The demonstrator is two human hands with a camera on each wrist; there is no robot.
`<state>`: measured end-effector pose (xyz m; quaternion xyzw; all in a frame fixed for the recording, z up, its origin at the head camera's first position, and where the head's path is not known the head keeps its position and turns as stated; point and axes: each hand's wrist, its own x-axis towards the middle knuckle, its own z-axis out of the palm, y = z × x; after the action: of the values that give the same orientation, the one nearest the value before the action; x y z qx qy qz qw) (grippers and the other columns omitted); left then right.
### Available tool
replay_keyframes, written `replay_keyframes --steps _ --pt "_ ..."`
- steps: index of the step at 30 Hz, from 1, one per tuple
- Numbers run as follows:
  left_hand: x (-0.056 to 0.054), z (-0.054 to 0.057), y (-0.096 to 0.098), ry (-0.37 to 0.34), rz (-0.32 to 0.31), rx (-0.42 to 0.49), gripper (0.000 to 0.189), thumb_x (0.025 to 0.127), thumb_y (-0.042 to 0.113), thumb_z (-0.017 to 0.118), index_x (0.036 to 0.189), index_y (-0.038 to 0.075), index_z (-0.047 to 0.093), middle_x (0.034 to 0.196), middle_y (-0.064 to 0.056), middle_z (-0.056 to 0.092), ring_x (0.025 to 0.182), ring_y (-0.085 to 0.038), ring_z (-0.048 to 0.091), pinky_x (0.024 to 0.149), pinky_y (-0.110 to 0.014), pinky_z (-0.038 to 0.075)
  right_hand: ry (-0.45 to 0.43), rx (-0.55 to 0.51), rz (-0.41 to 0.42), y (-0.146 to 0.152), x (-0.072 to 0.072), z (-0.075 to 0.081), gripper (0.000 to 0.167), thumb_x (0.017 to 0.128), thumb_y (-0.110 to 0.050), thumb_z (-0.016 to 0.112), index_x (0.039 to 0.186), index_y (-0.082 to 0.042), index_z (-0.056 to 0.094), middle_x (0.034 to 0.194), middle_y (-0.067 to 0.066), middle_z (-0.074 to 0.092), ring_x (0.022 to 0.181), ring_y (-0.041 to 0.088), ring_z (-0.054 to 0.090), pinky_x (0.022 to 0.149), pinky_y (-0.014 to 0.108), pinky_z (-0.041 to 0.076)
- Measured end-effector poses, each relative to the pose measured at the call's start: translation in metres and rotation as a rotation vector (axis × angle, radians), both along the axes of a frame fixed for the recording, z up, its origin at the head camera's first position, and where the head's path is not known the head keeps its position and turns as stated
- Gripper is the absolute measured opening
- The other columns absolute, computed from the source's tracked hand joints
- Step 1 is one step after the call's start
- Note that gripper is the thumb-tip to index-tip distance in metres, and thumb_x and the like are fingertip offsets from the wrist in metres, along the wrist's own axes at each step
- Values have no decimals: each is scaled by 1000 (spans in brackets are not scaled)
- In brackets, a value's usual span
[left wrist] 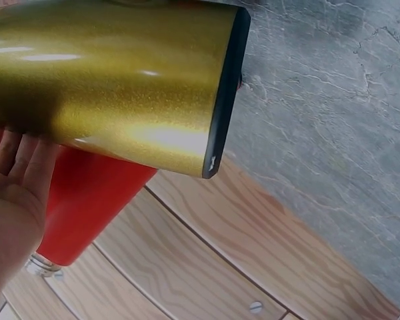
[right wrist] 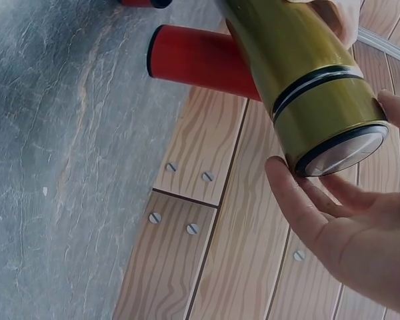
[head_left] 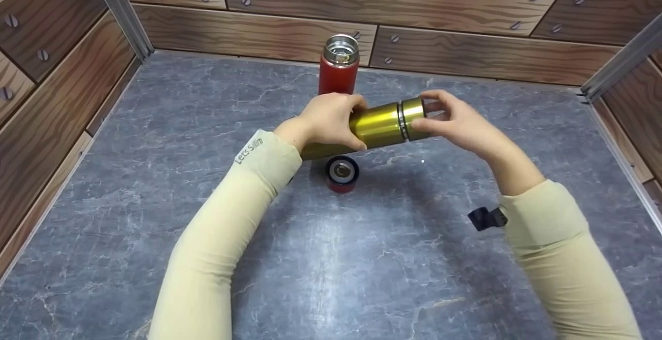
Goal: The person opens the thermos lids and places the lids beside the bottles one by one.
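Note:
A shiny gold vacuum flask point(head_left: 380, 125) lies almost level above the table, its base towards the left. My left hand point(head_left: 331, 120) grips it round the body, thumb on the near side. At the other end is the gold lid point(head_left: 414, 112), fitted on the flask with a dark and silver ring at the joint. Thumb and fingers of my right hand point(head_left: 460, 125) are spread round this lid, fingertips at its edge. In the right wrist view, the round silver-coloured lid top point(right wrist: 343, 155) faces the palm.
A red flask point(head_left: 339, 77) stands lidless behind my left hand, its steel mouth upward. Its lower part is hidden. Nearer me, a red lid point(head_left: 342, 187) sits underside up on the grey marbled table point(head_left: 331, 278). Wood-patterned walls point(head_left: 465, 9) border the back and sides.

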<state>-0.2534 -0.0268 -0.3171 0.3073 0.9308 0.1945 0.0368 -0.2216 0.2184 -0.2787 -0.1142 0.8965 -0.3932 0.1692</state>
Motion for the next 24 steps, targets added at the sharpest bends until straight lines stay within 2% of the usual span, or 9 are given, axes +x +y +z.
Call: replay_keyframes --steps 2,6,9,12,17,19,21,24 --pt "0 0 0 1 0 2 65 65 46 76 118 15 56 107 0 64 91 -16 55 83 -34 46 -15 4 -20 -1 0 0 75 92 -43 52 147 -3 20 140 25 38 118 35 50 99 44 44" --pt "0 0 0 1 -2 -2 65 65 46 76 118 15 56 108 0 64 91 -16 56 83 -34 46 -32 45 -55 -3 -1 -1 75 93 -51 44 144 1 25 134 26 44 107 29 55 89 35 51" --pt "0 0 0 2 -3 -5 66 65 46 76 119 15 56 109 -1 64 91 -16 56 84 -34 46 -32 51 -55 -3 -1 0 72 93 -49 46 142 2 30 130 24 47 101 23 56 80 25 52" --pt "0 1 0 3 -3 -7 67 65 47 76 120 15 55 110 -1 64 92 -16 56 84 -34 46 -16 37 -42 -3 -1 0 68 93 -44 51 141 1 32 130 23 48 104 22 54 79 21 51" --pt "1 1 0 7 -1 -11 67 65 47 77 120 15 55 110 -1 64 93 -15 56 85 -34 46 11 14 -8 -2 0 1 68 91 -33 56 144 -1 27 138 24 41 117 31 50 92 31 48" --pt "1 1 0 8 0 -12 66 65 46 76 120 15 56 109 -1 64 93 -16 56 85 -34 46 -3 10 -12 -2 0 1 72 92 -35 55 146 -2 22 141 25 38 120 34 48 97 38 46" --pt "2 1 0 10 2 -13 66 65 46 77 119 15 56 109 -1 63 93 -16 55 85 -35 46 -24 13 -24 -2 1 1 74 92 -40 53 147 -2 20 141 26 38 119 35 49 98 41 45" --pt "1 1 0 15 3 -15 66 65 46 77 119 15 56 109 0 63 93 -16 55 85 -34 46 -50 31 -42 -3 1 0 77 93 -48 48 146 1 20 138 27 41 111 31 54 92 37 49"
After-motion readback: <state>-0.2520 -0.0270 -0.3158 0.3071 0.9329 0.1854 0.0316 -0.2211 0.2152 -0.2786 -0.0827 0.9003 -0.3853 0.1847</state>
